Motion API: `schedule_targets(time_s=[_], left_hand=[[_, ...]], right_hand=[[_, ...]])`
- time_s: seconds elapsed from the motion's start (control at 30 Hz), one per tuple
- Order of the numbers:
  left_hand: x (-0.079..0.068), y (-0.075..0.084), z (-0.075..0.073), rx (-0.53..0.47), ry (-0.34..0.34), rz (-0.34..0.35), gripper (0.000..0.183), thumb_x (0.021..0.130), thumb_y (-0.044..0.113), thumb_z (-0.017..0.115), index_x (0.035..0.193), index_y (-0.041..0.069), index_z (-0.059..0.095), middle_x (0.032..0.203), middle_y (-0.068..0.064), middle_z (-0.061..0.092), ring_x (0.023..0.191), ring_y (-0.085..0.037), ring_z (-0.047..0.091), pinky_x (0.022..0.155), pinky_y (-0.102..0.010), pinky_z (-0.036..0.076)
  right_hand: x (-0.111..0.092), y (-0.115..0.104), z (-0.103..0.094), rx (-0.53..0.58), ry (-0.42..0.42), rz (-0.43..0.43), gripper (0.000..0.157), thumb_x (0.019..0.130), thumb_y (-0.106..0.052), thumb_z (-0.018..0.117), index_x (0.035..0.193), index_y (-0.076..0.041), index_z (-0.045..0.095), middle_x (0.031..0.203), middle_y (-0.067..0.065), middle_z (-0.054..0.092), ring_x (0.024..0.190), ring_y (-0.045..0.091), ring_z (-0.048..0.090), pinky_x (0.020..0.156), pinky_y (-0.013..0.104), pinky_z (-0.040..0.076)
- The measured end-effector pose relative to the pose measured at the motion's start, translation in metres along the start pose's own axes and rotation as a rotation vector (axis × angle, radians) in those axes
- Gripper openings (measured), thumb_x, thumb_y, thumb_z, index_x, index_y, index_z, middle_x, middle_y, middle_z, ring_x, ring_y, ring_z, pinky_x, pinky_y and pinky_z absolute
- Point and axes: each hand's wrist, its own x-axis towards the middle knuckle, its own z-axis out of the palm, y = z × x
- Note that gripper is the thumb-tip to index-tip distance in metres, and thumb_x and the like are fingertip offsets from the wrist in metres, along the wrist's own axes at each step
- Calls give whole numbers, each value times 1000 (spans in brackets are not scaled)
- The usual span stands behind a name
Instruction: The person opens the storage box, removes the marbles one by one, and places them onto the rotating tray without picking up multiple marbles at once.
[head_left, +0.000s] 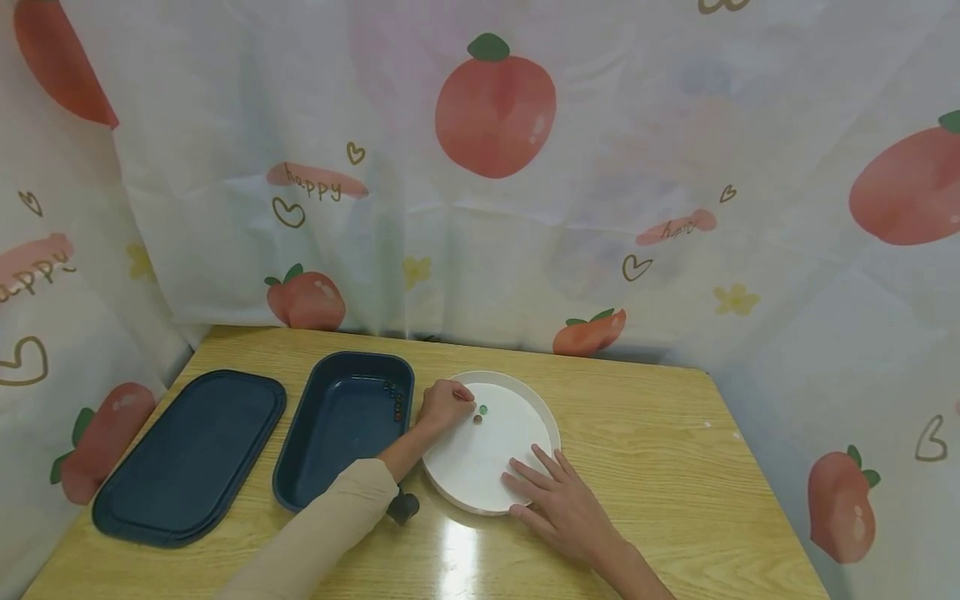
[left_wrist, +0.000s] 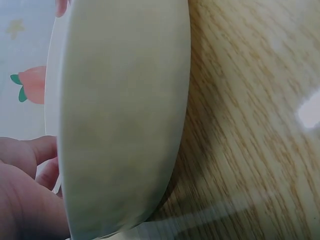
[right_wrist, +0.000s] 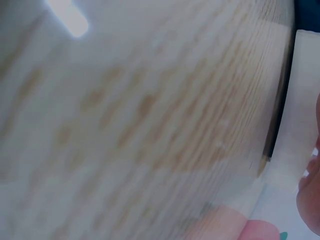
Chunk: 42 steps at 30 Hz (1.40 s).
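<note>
My left hand [head_left: 448, 402] is at the upper left rim of a round white tray [head_left: 517, 467], its fingers curled in a pinch. Between those fingers shows a bit of a small brown marble [head_left: 460, 395], mostly hidden. A green marble [head_left: 483, 409] and another brown marble [head_left: 477, 419] lie on the tray just right of the fingertips. With fingers spread and straight, my right hand [head_left: 558, 500] rests over the tray's lower right rim. In the left wrist view, the tray's side wall [left_wrist: 122, 120] hides the fingertips of the left hand [left_wrist: 30, 185].
Left of the tray stands a deep dark blue box [head_left: 341, 433], with several small marbles [head_left: 395, 402] along its right side. A flat dark blue lid [head_left: 191, 458] lies farther left on the wooden table [head_left: 637, 433]. Behind hangs a fruit-printed curtain [head_left: 525, 250].
</note>
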Motion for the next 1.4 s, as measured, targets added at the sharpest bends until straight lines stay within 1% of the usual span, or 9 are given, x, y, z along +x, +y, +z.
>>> schedule_targets(time_s=[0.33,0.57,0.73,0.97,1.07,1.2,1.4], left_hand=[[3,-2,1,14,-5,14,5,83,4,78,84,0,75,76,-2,68,75,-17,61,70,-30,51],[2,0,1,28,-7,8,4,82,3,77,84,0,76,76,-2,69,76,-17,62,71,-30,51],[3,-1,1,26,-8,14,5,82,4,77,84,0,76,77,-3,69,77,-18,63,72,-31,52],[4,-1,1,28,-21,0,3,82,4,77,84,2,76,78,-2,69,79,-19,63,74,-33,53],[3,-1,1,27,-22,5,3,83,4,76,85,2,77,79,-3,70,80,-19,63,75,-34,53],[2,2,-1,8,-17,23,4,83,3,76,87,2,77,80,-3,70,80,-19,63,75,-34,53],[-1,14,-7,-47,-29,37,8,86,4,77,94,2,77,83,-4,69,77,-17,61,68,-27,52]], right_hand=[[1,0,1,1,-2,8,43,98,-45,61,136,-24,65,142,-6,56,142,30,37,111,59,26],[2,1,1,5,5,3,43,98,-45,61,136,-24,65,142,-6,57,142,30,38,111,59,27],[2,1,1,7,-6,10,44,98,-45,61,136,-24,65,142,-6,56,142,30,37,111,59,27],[1,1,1,-5,-21,16,44,98,-45,60,137,-25,64,143,-7,56,143,30,36,111,59,27],[1,1,1,-6,-25,19,44,98,-46,60,137,-25,64,143,-7,55,143,29,36,111,59,27],[0,1,0,1,-31,28,44,98,-46,59,138,-26,63,144,-8,55,143,29,35,111,59,26],[-1,0,1,2,-17,21,44,98,-46,60,136,-25,64,143,-7,56,142,30,36,111,59,26]])
